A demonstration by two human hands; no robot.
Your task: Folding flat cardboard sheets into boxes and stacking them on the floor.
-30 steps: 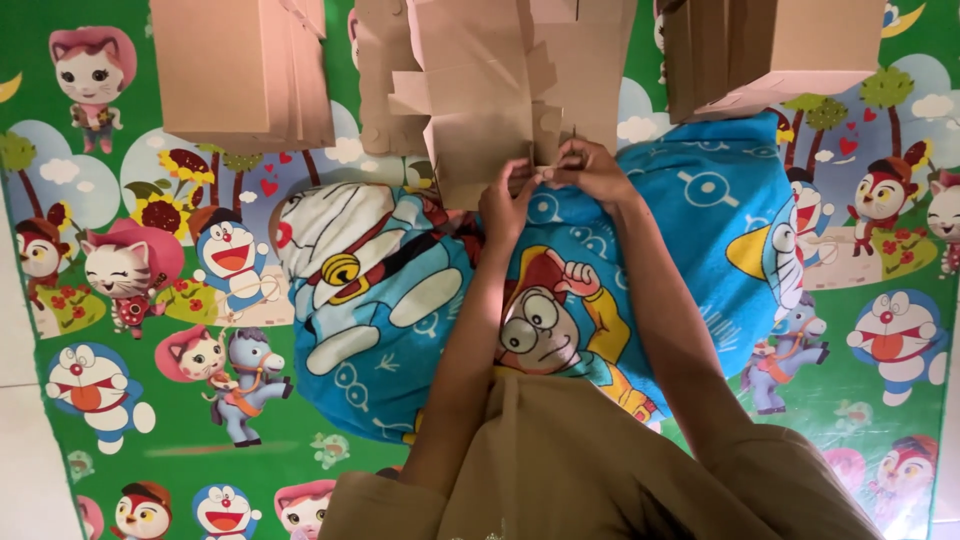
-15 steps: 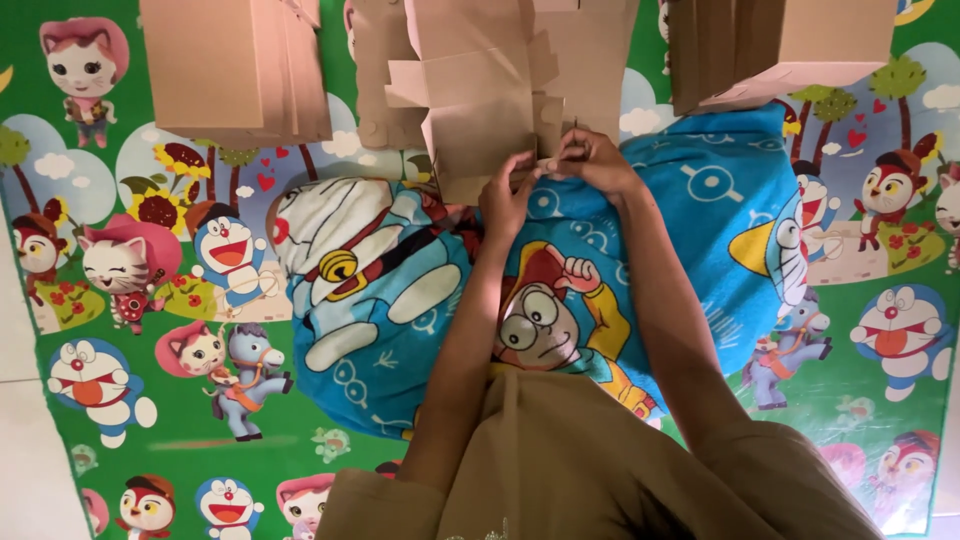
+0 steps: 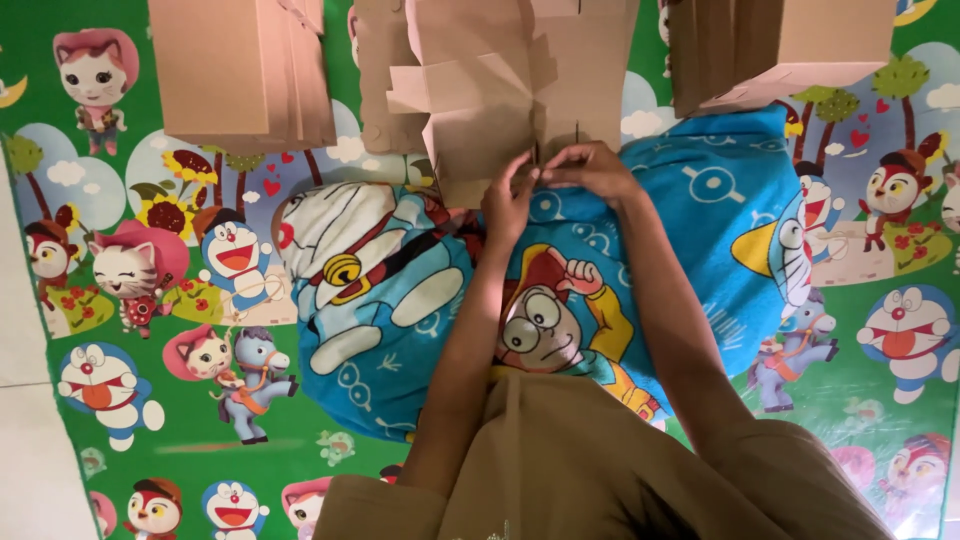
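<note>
A flat brown cardboard box blank [image 3: 500, 110] with cut flaps lies at the top middle, its lower edge over a blue cartoon-print pillow [image 3: 400, 300]. My left hand [image 3: 510, 200] pinches the blank's lower edge from the left. My right hand [image 3: 590, 170] grips the same edge from the right, fingers curled over it. Both forearms reach up from my brown sleeves at the bottom.
A stack of flat cardboard [image 3: 240, 70] lies at the top left and another cardboard stack [image 3: 780, 45] at the top right. Everything rests on a green cartoon-print mat [image 3: 120, 300]. A pale tiled floor [image 3: 25, 450] shows along the left edge.
Both hands have stayed on the cardboard's lower edge, with the fingers shifting slightly. The view has barely moved.
</note>
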